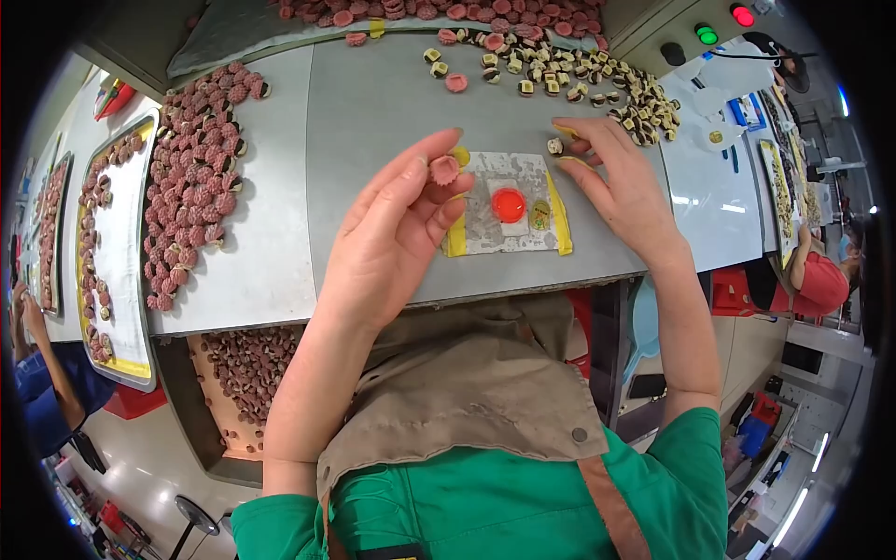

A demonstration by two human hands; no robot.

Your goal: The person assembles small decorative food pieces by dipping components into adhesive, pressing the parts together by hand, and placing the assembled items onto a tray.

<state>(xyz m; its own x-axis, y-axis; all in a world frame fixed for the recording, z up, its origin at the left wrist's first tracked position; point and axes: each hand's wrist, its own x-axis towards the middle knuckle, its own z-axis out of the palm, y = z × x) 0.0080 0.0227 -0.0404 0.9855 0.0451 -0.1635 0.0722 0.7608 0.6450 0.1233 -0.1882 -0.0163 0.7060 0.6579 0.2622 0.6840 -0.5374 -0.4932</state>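
Note:
My left hand [387, 219] is raised over the grey worktop [392, 103], its thumb and fingers pinching a small pink cup-shaped piece [444, 170] with a scalloped rim; the hollow side shows. My right hand [616, 182] pinches a small cream-and-dark block [555, 147] between thumb and fingertips. The two pieces are apart. Between my hands lies a worn white pad [490, 241], edged with yellow tape. On it sit a round red dish [509, 204] and a small yellow-green sticker [539, 217].
Loose cream-and-dark blocks [644, 107] spread at the back right. Pink cups [504, 14] heap along the back. Pink pieces with dark edges [196, 177] pile at left beside a tray [117, 308]. A drawer [243, 373] of similar pieces is below. Co-workers sit at both sides.

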